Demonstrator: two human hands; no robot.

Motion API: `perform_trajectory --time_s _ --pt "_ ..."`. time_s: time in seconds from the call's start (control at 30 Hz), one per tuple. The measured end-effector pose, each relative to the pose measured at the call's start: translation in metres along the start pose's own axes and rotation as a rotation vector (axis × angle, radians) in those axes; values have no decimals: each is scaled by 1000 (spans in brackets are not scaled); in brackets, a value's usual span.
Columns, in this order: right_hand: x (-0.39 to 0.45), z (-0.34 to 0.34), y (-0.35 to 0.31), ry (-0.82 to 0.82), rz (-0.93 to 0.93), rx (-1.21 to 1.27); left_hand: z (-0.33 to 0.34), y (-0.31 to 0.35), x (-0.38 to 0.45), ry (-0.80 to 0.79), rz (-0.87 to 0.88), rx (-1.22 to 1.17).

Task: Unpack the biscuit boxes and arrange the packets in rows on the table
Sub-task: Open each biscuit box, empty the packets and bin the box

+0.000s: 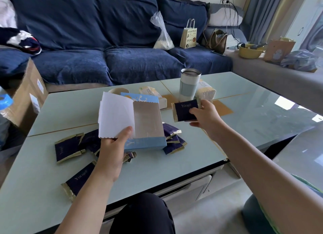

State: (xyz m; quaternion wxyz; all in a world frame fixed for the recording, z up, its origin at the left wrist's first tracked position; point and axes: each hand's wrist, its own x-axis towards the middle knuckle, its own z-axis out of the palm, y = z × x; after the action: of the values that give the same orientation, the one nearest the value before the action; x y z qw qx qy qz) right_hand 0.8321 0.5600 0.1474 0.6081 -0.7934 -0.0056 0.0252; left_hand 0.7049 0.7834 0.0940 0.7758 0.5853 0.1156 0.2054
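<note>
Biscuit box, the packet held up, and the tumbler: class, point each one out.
Biscuit box (148,122): head view, on its silvery inner face.
Held packet (184,109): head view, on its dark blue front.
Tumbler (189,85): head view, on its pale side wall.

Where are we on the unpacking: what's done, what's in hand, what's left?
Done: one box is open and several packets are out, lying loose on the table. In hand: the left hand holds the box by its flap, and the right hand pinches a packet. Left: no rows yet; the scattered packets need lining up. I cannot tell whether the box is empty.
</note>
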Motion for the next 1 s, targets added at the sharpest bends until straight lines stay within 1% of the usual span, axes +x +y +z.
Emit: perform_trajectory --time_s 0.1,0.23,0.37,0.47,0.57,0.6,0.63,0.7,0.83,0.9,1.0 --pt "4 1 19 -12 85 -139 1 -1 1 38 -36 -54" --pt "5 4 39 -54 143 -303 3 0 0 29 -83 -92" --pt "7 4 53 -80 68 -530 7 0 0 23 -103 -99" --pt "8 1 58 -112 31 -618 9 0 -1 6 -113 -87" --pt "8 -2 59 -56 -68 -739 13 -2 -3 -38 -122 -75" --pt "6 -2 57 -25 -114 -744 15 -3 -3 -53 -126 -77" --pt "2 -2 54 -4 -151 -708 18 -4 -4 -65 -129 -80" --pt "-8 1 43 -20 -154 -529 24 -6 -6 -80 -135 -89" --pt "-39 5 23 -223 37 -3 39 -8 -10 -112 -155 -135" --pt "-52 -1 18 -290 54 115 47 -7 -13 -148 -175 -170" --pt "-63 -13 17 -305 99 234 58 -6 -18 -263 -180 -161"
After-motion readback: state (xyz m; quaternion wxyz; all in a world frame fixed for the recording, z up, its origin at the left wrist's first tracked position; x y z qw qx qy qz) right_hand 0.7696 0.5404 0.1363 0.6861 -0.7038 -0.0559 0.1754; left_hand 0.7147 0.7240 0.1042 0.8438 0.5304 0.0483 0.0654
